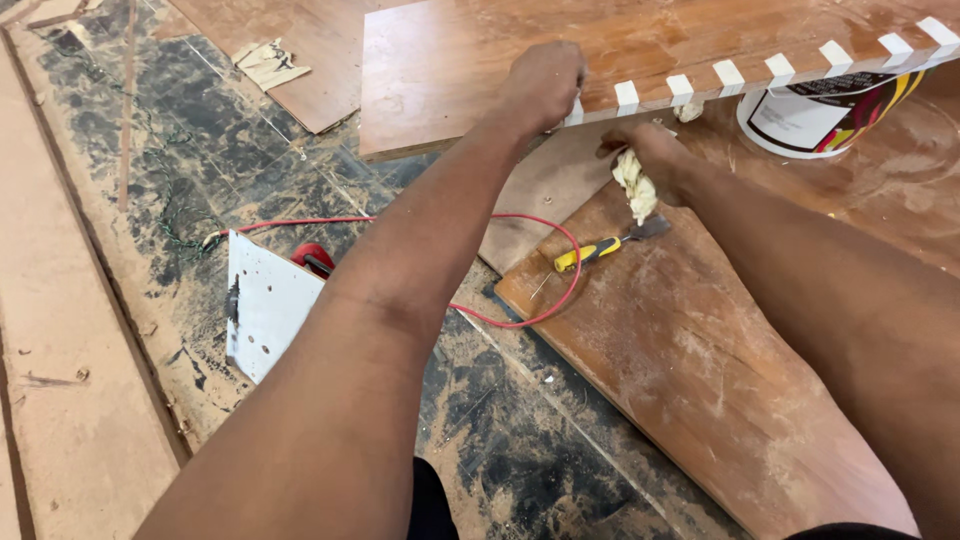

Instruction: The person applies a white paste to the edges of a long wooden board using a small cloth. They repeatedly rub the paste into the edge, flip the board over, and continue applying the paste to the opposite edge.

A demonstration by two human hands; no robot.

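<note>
A person kneeling over a dusty workshop floor works at the edge of a raised wooden board [480, 70], both forearms reaching away from the camera. Nearest the viewer, below and left of the left arm, a white metal plate [265, 305] lies on the floor beside a red power tool [312, 258], its red cord [520, 300] looping toward the right. Just beneath the right fingers a yellow-handled scraper [605, 245] rests on a worn brown plank [720, 380]. The right hand [655, 160] is closed around a crumpled cream rag [636, 187], which hangs from the fist just under the board's near edge. The left hand [545, 85] sits above it, fingers curled over that edge and pressing down on the board beside a row of white edge strips [730, 75] spaced along the rim; whether its fingertips pinch one of the strips cannot be told, as they are hidden behind the edge. Beyond the right fingers, a white bucket [800, 120] with a coloured label stands under the board's far right end. The rag looks soft, light and limp, likely best bunched in the fist as shown. The board looks stiff, flat and fairly heavy, its top dusty and possibly slick, so a grip wrapped over the near edge seems the surest hold.
</note>
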